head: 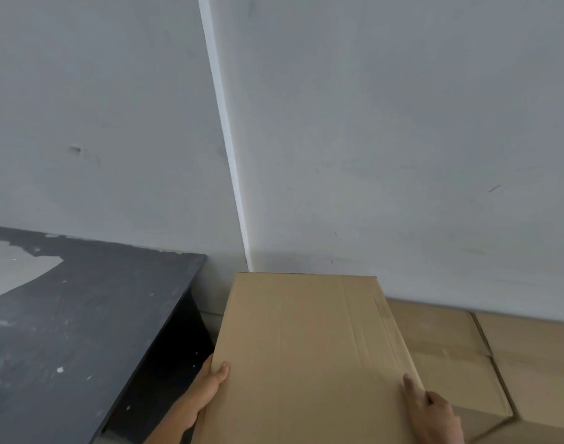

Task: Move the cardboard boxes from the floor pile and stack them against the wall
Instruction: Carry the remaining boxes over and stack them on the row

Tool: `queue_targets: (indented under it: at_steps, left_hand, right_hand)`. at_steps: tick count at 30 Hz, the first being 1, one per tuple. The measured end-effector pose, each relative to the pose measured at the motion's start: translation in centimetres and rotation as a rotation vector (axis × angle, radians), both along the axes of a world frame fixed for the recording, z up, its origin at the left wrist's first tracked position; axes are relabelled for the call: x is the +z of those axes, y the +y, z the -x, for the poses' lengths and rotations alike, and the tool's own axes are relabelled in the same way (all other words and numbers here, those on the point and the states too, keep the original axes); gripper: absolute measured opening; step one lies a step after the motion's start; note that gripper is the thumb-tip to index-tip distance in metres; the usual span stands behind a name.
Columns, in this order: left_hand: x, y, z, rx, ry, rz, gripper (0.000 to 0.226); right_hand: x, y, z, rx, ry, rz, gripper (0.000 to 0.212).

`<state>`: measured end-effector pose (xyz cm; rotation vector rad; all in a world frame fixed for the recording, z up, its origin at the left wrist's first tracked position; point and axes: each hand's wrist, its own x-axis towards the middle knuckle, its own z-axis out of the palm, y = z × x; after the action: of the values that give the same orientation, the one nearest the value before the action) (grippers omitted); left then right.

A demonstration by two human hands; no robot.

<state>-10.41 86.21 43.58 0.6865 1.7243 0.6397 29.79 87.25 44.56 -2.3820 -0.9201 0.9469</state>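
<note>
Plain brown cardboard box (pixel 309 354) gripped at both sides, left hand (pixel 210 384) and right hand (pixel 434 411) clasping it, far edge at grey wall (pixel 402 139); worn black table (pixel 82 315) just left.

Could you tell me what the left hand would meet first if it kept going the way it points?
Probably the wall: the left hand points along the box side, between box and black table; depth is unclear.

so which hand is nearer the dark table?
Left. The left hand grips the held cardboard box's left edge, beside the dark table; the right hand is on the box's far, right edge.
</note>
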Motion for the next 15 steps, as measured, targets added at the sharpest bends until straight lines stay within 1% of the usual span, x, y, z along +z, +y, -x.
queue_targets:
  at_steps: [3,6,8,10,12,15]
  left_hand:
    - [-1.7,2.4,0.8,-0.006,0.026,0.009,0.059]
    - [-3.7,5.1,2.0,-0.017,0.174,0.027,0.065]
    - [-4.2,7.3,2.6,-0.031,0.230,0.034,0.064]
    - [-4.6,9.2,3.3,-0.067,0.232,0.028,0.064]
    - [-4.8,10.8,4.0,-0.072,0.234,0.009,0.064]
    - [-5.0,13.3,4.9,-0.057,0.285,-0.021,0.064]
  right_hand:
    - [-1.5,1.7,1.7,-0.088,-0.025,-0.049,0.064]
    - [-2.6,3.4,3.7,-0.146,0.008,-0.010,0.054]
    - [-3.2,4.8,4.5,-0.131,0.002,0.044,0.057]
    - [-3.4,6.1,4.6,-0.118,-0.016,0.087,0.064]
    - [-2.9,7.3,5.4,-0.119,0.004,0.068,0.060]
    - [-2.9,9.1,6.4,-0.088,0.058,0.053,0.054]
